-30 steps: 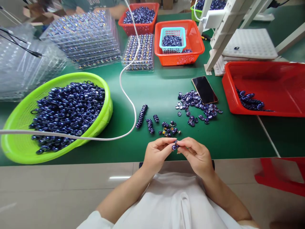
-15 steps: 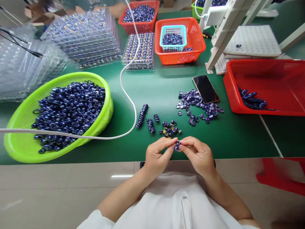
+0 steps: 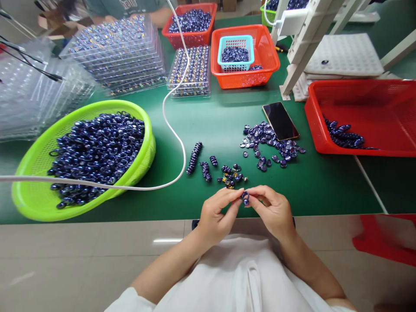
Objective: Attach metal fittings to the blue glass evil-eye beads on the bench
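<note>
A small shiny dark-blue ring [image 3: 246,199] with a rounded head is held just above the table's front edge. The thumb and forefinger of my left hand [image 3: 217,212] pinch it from the left, while my right hand [image 3: 273,211] pinches it from the other side. Fingertips cover part of the ring. Just beyond my hands lies a loose cluster of ring pieces [image 3: 232,174], some with gold-coloured parts. To its left are rows of stacked blue rings [image 3: 194,158]. A spread of small blue caps [image 3: 264,135] lies farther right, partly under a phone [image 3: 281,121].
A green basket [image 3: 19,190] full of blue rings stands left, crossed by a white cable [image 3: 175,134]. Red bins [image 3: 357,95] and an orange basket [image 3: 245,80] hold more parts. Clear trays [image 3: 136,78] are stacked at the back, near another person [image 3: 126,8].
The ring has turned between my fingers, so its round opening now faces me more. Both hands have shifted very slightly right.
</note>
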Available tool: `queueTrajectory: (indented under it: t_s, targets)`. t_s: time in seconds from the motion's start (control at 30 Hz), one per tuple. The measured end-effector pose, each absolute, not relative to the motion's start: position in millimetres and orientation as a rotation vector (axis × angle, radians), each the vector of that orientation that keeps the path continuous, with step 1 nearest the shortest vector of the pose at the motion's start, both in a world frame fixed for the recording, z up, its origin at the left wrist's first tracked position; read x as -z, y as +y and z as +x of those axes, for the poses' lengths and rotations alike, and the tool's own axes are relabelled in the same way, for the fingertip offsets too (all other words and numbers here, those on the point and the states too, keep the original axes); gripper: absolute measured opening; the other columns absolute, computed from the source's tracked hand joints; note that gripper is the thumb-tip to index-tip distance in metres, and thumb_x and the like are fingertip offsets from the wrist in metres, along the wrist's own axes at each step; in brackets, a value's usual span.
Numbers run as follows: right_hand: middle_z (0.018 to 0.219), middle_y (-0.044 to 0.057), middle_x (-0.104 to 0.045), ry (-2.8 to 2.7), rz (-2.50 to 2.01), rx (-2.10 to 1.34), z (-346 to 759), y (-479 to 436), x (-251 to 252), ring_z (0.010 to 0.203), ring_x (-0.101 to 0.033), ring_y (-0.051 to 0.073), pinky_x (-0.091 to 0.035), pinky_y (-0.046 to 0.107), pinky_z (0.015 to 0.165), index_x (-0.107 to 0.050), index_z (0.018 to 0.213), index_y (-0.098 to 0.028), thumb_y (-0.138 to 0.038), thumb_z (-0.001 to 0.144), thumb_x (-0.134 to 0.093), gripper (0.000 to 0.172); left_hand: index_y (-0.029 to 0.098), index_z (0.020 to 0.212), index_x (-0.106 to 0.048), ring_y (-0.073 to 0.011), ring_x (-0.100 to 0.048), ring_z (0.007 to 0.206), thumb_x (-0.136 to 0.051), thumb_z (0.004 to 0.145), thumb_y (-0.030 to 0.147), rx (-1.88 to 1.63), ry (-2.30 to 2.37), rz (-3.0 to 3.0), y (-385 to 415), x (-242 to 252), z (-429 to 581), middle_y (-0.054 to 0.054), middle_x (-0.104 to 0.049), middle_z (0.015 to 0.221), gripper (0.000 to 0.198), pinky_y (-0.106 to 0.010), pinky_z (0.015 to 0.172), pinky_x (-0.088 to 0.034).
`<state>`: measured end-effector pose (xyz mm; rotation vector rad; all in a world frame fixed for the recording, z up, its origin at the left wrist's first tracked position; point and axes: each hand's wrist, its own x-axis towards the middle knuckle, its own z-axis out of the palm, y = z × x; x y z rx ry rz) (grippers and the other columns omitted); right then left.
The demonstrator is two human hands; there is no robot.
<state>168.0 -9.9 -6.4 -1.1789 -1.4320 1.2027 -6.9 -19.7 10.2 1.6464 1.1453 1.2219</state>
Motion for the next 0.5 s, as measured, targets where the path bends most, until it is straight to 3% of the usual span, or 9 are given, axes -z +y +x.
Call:
queueTrajectory:
  t_s: [0.2,0.5]
  targets:
    - [0.086,0.002,-0.069,-1.389,-1.139,-1.421,169.7,-8.9,4.6,0.072,-0.068,0.015,-0.06,0.027,0.068,-0.07,0.103,-0.023,-0.033,0.09,-0.067,0.017,0.019,0.105,-0.076,-0.019,-0.07,0.079,-0.065,0.089,0.014,-1.203,1.144,1.602,-19.6,-11.3,-7.5,-0.009,-0.077,0.088,0.02,-0.031,0.074,-0.056]
    - [0.082,0.001,-0.064,-1.21,-1.008,-1.539,160.4,-8.3,-1.8,0.066,-0.066,0.012,-0.058,0.023,0.057,-0.074,0.096,-0.023,-0.033,0.085,-0.073,0.015,0.021,0.103,-0.075,-0.0177,-0.069,0.078,-0.063,0.087,0.006,-1.287,1.063,1.638,-22.2,-7.8,-9.3,-0.008,-0.075,0.087,0.025,-0.029,0.071,-0.057]
